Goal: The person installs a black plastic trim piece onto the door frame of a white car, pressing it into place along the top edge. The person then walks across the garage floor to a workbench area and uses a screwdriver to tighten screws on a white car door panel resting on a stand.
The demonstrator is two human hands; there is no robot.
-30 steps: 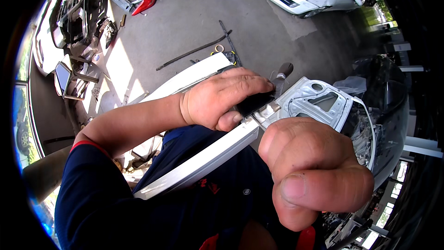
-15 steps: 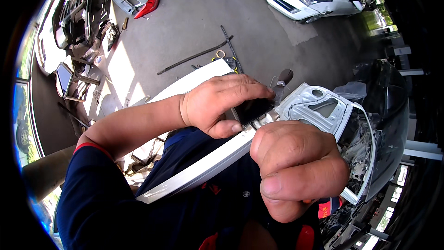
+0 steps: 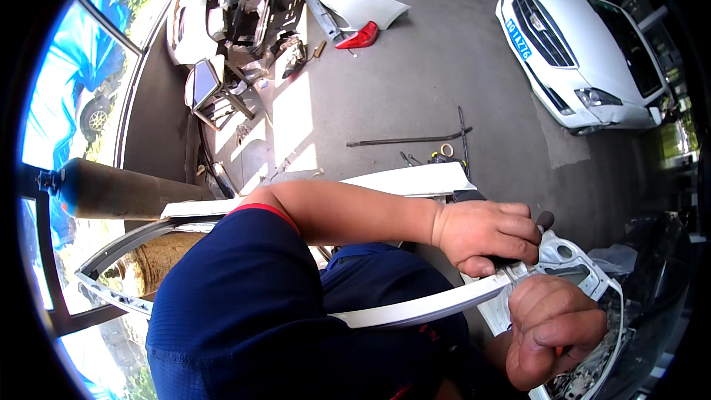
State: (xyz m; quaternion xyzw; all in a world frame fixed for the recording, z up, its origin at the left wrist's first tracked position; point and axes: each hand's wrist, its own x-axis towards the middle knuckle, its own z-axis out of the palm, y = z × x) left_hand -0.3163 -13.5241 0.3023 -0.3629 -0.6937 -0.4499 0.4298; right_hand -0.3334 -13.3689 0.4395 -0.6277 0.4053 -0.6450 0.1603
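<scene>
My left hand (image 3: 489,237) is closed over the corner of a white car door frame (image 3: 422,306), thumb on the near side and fingers curled across a dark piece there. Just beyond its fingertips, a dark rounded knob (image 3: 545,220) sticks up; what it belongs to is hidden. My right hand (image 3: 555,330) is a fist close to the camera, in front of the frame's right end. A small orange spot (image 3: 559,351) shows by its fingers, but the rest of what it holds is hidden. Behind both hands lies a bare silvery inner door panel (image 3: 566,253).
A white car (image 3: 578,52) stands at the far right. On the floor lie black strips (image 3: 407,141), a tape roll (image 3: 446,150) and a red tail light (image 3: 359,35) beside a white body panel (image 3: 355,4). A metal cylinder (image 3: 126,189) juts in at left, near the frame's far end.
The view has swung left and drawn back, so the hands now appear lower and further right. My left fingers are more curled over the frame's corner. The right hand stays a fist.
</scene>
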